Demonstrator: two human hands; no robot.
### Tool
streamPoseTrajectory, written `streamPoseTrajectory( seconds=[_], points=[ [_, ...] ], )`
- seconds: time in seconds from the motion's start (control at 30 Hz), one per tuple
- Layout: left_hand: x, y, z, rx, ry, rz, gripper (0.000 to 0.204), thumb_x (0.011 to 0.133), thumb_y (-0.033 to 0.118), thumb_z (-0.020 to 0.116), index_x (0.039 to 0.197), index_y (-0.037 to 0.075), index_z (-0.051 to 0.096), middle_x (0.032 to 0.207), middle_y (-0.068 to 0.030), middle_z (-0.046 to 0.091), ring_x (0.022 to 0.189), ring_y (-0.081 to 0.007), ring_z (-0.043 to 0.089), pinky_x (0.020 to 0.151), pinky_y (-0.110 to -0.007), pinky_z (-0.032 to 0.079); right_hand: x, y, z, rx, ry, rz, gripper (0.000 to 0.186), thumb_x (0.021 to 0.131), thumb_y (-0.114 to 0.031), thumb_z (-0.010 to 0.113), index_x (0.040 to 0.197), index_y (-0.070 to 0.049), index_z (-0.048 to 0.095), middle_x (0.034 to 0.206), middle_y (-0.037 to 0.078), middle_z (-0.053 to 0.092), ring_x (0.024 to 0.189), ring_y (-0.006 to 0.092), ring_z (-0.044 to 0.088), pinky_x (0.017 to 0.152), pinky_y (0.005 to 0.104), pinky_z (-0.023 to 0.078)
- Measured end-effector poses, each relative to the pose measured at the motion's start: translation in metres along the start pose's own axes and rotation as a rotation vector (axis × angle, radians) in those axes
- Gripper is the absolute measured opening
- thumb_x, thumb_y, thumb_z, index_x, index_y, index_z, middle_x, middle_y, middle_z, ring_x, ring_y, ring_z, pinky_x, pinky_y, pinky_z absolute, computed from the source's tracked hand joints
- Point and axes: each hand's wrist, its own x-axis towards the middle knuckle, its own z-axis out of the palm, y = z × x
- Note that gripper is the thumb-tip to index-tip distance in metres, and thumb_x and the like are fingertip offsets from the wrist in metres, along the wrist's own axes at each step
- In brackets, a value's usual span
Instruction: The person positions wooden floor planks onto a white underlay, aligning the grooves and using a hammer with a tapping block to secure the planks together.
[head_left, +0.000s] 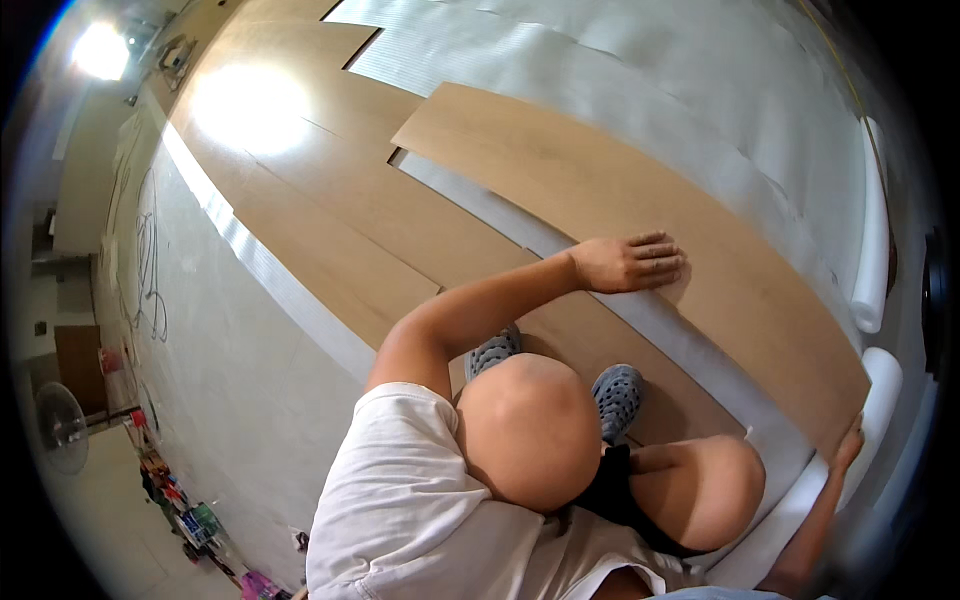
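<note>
A long loose wood-look floor plank point(560, 150) lies at a slant over the underlay, apart from the laid planks point(360, 235) for much of its near edge. My left hand point(630, 264) is stretched out over the middle of its near long edge, fingers extended and close to its face; whether the palm presses on it cannot be made out. At the plank's right end, my right hand point(850, 447) grips the near corner, with part of the fingers hidden. A strip of white underlay point(690, 335) shows between the loose plank and the laid row.
White underlay point(640, 60) spreads beyond the plank. Rolls of white foam point(870, 230) lie along the right wall. My shoes point(617, 400) rest on laid planks. At left are bare floor point(240, 360), a coiled cable point(150, 260), a fan point(62, 428) and a bright lamp point(102, 50).
</note>
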Motion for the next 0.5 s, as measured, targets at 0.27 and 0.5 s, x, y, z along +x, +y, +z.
streamPoseTrajectory(
  seconds=[0.27, 0.5],
  points=[
    [-0.054, 0.025, 0.055, -0.102, -0.160, -0.118, 0.057, 0.096, 0.019, 0.057, 0.152, 0.012, 0.044, 0.160, -0.0094, 0.040, 0.146, -0.0297, 0.041, 0.125, -0.058, 0.027, 0.055, 0.146, 0.002, 0.095, 0.156, 0.229, 0.060, 0.109, -0.045, 0.037, 0.129, 0.007, 0.060, 0.121, 0.023, 0.068, 0.112, 0.0333, 0.065, 0.100, 0.0454, 0.051],
    [-0.069, 0.022, 0.067, -0.158, -0.186, -0.157, 0.059, 0.096, 0.018, 0.057, 0.154, 0.014, 0.043, 0.162, -0.0086, 0.037, 0.147, -0.0297, 0.038, 0.125, -0.059, 0.025, 0.045, 0.177, 0.010, 0.156, 0.186, 0.269, 0.061, 0.109, -0.045, 0.037, 0.129, 0.008, 0.060, 0.121, 0.024, 0.068, 0.111, 0.0338, 0.065, 0.100, 0.0454, 0.051]
  ],
)
